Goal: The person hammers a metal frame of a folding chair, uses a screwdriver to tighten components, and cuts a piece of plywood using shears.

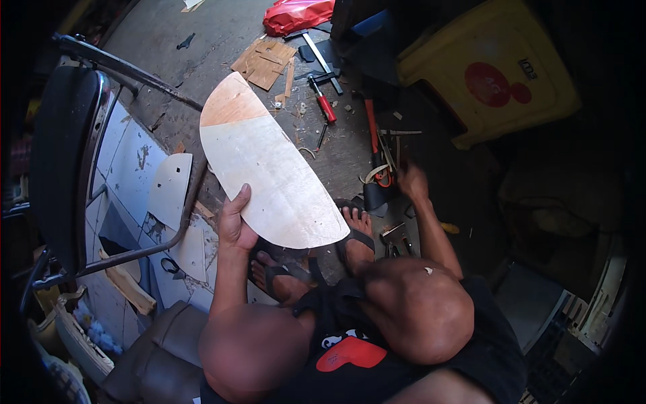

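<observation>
My left hand [237,222] grips the lower left edge of a thin half-moon plywood board [269,175], thumb on its face. The board is tilted up above my feet, pale over most of its surface, with a browner patch at its far end. On the other side, my right hand [412,182] is low over the floor beside the orange-handled scissors [385,177]. Shadow hides its fingers, so I cannot see whether it holds anything. Just beyond lies a tool with a long red-orange handle [371,124]. A bar clamp with a red handle [326,108] rests farther off.
A metal-framed chair [64,168] stands at the left, near a smaller pale board [171,188] on white tiles. Broken plywood pieces [264,64] and a red plastic bundle [299,16] lie at the far side. A yellow plastic stool [511,40] is at the right.
</observation>
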Tool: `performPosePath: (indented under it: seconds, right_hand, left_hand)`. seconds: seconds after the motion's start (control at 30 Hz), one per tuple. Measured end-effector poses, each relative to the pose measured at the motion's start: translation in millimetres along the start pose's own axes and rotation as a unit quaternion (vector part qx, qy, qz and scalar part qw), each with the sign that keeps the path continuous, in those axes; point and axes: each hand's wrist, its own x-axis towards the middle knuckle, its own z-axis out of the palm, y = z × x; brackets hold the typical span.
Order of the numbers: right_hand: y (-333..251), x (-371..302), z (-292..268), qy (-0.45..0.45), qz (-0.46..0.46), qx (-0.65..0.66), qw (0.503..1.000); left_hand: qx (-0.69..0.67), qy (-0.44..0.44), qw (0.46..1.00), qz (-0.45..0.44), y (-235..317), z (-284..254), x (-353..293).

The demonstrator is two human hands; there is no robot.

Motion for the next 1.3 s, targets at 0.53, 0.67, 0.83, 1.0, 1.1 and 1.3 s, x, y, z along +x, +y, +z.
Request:
performPosePath:
  seconds: [0.53, 0.67, 0.83, 1.0, 1.1, 1.3]
  right_hand:
    - [-10, -81, -30, -0.088, -0.009, 0.103, 0.991]
    - [-14, -118, -69, -0.122, 0.031, 0.138, 0.982]
    - [-24, -144, -86, -0.14, 0.058, 0.169, 0.974]
    - [-47, -135, -68, -0.161, 0.032, 0.157, 0.974]
    - [-68, -131, -62, -0.184, -0.02, 0.135, 0.973]
    - [-117, -127, -62, -0.163, -0.065, 0.125, 0.977]
  left_hand:
    - [-0.089, 0.006, 0.996, -0.006, -12, -15, 21]
    - [-0.099, -0.007, 0.995, 0.002, -4, -11, 22]
    - [-0.062, -0.014, 0.997, 0.037, -6, 4, 14]
    - [-0.063, -0.071, 0.995, 0.037, -5, 20, 47]
    - [-0.098, -0.08, 0.991, 0.044, 7, 23, 69]
    - [-0.105, -0.072, 0.99, 0.053, 20, 42, 71]
